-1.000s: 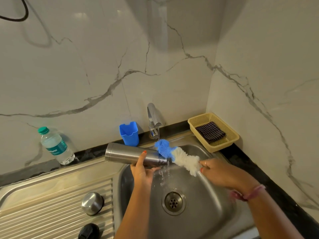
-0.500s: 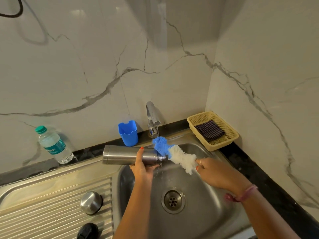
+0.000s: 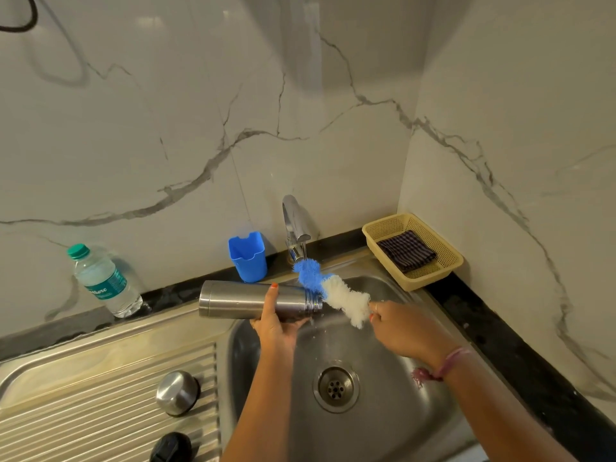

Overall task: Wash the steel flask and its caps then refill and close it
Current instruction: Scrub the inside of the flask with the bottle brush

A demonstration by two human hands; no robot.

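At frame centre, the left hand (image 3: pixel 275 323) wraps its fingers round the steel flask (image 3: pixel 253 300), held sideways over the sink (image 3: pixel 383 411). The right hand (image 3: pixel 405 328) grips the bottle brush (image 3: pixel 333 293) at the flask's mouth, blue tip under the tap (image 3: pixel 295 225). Since earlier, the brush has edged slightly up and left.

The steel flask (image 3: pixel 253 300) lies horizontal above the sink basin's 10 o'clock edge, uncapped, threaded mouth pointing to 3 o'clock, base to 9 o'clock. The domed steel cap (image 3: pixel 176 392) sits dome-up on the ribbed drainboard, at 7 o'clock from the flask. The black inner cap (image 3: pixel 170 447) lies at 6 o'clock from the steel cap, near the bottom edge.
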